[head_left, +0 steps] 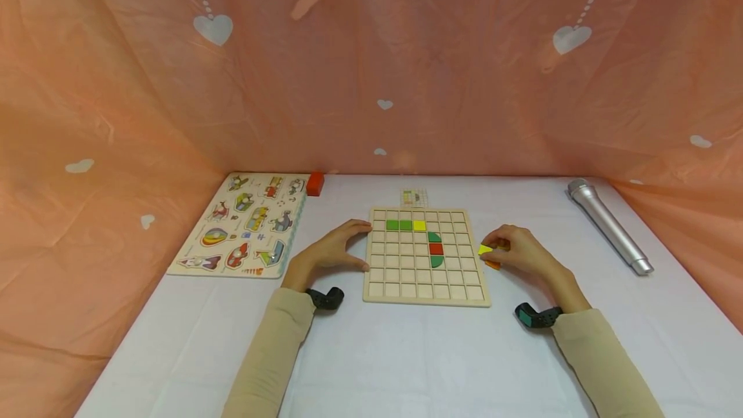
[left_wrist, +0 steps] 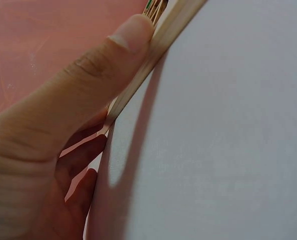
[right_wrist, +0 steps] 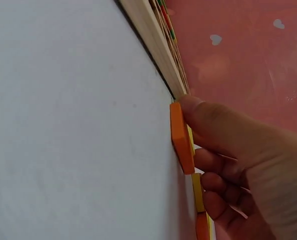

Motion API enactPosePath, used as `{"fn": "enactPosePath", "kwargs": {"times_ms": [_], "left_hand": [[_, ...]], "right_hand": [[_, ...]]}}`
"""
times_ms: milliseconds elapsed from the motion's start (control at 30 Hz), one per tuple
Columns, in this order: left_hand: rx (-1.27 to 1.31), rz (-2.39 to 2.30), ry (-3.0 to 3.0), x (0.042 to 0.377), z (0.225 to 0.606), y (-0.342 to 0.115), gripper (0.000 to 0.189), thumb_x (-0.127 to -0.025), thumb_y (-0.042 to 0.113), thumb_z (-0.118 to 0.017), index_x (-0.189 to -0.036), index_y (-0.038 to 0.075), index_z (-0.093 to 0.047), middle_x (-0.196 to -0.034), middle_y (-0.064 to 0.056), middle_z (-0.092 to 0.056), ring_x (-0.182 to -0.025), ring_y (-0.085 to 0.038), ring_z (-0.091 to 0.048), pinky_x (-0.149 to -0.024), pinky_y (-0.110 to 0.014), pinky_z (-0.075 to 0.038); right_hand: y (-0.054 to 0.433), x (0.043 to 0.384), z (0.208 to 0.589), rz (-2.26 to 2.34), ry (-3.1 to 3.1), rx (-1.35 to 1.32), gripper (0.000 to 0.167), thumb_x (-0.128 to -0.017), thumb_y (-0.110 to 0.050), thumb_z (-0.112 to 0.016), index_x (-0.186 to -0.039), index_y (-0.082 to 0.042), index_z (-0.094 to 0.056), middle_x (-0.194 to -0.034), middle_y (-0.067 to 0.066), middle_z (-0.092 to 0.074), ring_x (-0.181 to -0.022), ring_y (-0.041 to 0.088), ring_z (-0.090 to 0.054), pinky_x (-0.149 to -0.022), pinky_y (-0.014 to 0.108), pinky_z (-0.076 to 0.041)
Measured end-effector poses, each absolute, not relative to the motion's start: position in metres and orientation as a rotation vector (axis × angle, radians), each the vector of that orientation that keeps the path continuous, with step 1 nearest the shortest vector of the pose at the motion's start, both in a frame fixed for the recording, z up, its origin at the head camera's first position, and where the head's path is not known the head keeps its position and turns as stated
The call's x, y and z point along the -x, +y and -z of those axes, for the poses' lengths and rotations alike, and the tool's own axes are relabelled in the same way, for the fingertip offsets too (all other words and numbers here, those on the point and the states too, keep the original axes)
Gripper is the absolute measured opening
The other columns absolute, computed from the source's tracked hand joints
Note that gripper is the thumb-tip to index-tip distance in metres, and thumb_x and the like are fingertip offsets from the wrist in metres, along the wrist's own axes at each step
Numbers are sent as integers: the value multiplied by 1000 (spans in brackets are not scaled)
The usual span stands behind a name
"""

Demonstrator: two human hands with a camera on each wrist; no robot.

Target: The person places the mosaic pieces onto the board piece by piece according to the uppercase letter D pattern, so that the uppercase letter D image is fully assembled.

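A wooden grid board [head_left: 400,284] lies in the middle of the table. In it sit green squares [head_left: 393,225], a yellow square [head_left: 419,225], a red square [head_left: 436,248] and two rounded green tiles [head_left: 437,262]. At the board's left edge my left hand [head_left: 331,248] rests its spread fingers and thumb; the thumb [left_wrist: 131,37] lies against the wooden side in the left wrist view. Beside the right edge, my right hand [head_left: 518,253] pinches a yellow tile [head_left: 485,249] between thumb and fingertips. An orange tile [right_wrist: 181,137] lies below that thumb, with further yellow and orange tiles partly hidden behind the fingers.
Behind the board lies a small pattern card [head_left: 414,197]. To the left are a picture puzzle board [head_left: 194,247] and a red block [head_left: 315,184]. A silver microphone-like stick [head_left: 609,228] lies at the right. A pink curtain [head_left: 371,69] bounds the table's back.
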State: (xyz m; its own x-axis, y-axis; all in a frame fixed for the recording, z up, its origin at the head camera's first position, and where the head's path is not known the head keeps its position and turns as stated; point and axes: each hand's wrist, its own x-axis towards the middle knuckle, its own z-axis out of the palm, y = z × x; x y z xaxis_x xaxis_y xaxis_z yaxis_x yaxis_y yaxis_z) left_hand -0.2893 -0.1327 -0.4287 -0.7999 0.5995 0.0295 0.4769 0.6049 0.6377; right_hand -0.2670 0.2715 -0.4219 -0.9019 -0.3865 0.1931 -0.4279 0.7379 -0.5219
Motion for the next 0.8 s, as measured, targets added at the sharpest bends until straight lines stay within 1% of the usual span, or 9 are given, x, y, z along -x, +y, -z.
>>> {"fn": "enactPosePath", "kwargs": {"times_ms": [267, 400, 533, 600, 800], "left_hand": [[-900, -966, 2645, 288, 428, -132, 86, -68, 30, -84, -139, 3, -42, -144, -11, -37, -136, -27, -29, -114, -38, -23], [-895, -965, 2641, 289, 428, -133, 87, -68, 30, -84, -139, 4, -42, -144, -11, -37, -136, -26, -29, -114, -38, -23], [-892, -963, 2638, 289, 429, -133, 87, -68, 30, -84, -139, 4, -42, -144, -10, -37, -137, -25, -28, -114, -37, -23], [-891, -967, 2639, 289, 429, -133, 87, -68, 30, -84, -139, 4, -41, -144, -11, -37, -137, -25, -28, -114, -37, -23], [-896, -964, 2648, 288, 427, -133, 86, -68, 30, -83, -139, 4, -42, -144, -10, -37, -136, -25, -30, -114, -38, -24]], "right_hand": [[267, 270, 420, -852, -2880, -684, 21, -72, -17, -79, -89, -6, -70, -80, -3, -62, -73, 11, -54, -65, 24, -47], [265, 269, 418, -840, -2856, -630, 21, -71, -17, -80, -86, -6, -70, -76, -2, -62, -70, 12, -53, -62, 24, -46], [256, 267, 416, -923, -2791, -601, 21, -72, -17, -80, -87, -6, -70, -77, -1, -62, -70, 13, -51, -60, 23, -44], [247, 265, 414, -956, -2762, -660, 22, -72, -17, -80, -88, -6, -70, -77, -1, -61, -70, 13, -51, -60, 22, -44], [207, 256, 409, -970, -2685, -994, 23, -71, -18, -81, -88, -6, -70, -78, -2, -62, -68, 14, -53, -60, 23, -47]]}}
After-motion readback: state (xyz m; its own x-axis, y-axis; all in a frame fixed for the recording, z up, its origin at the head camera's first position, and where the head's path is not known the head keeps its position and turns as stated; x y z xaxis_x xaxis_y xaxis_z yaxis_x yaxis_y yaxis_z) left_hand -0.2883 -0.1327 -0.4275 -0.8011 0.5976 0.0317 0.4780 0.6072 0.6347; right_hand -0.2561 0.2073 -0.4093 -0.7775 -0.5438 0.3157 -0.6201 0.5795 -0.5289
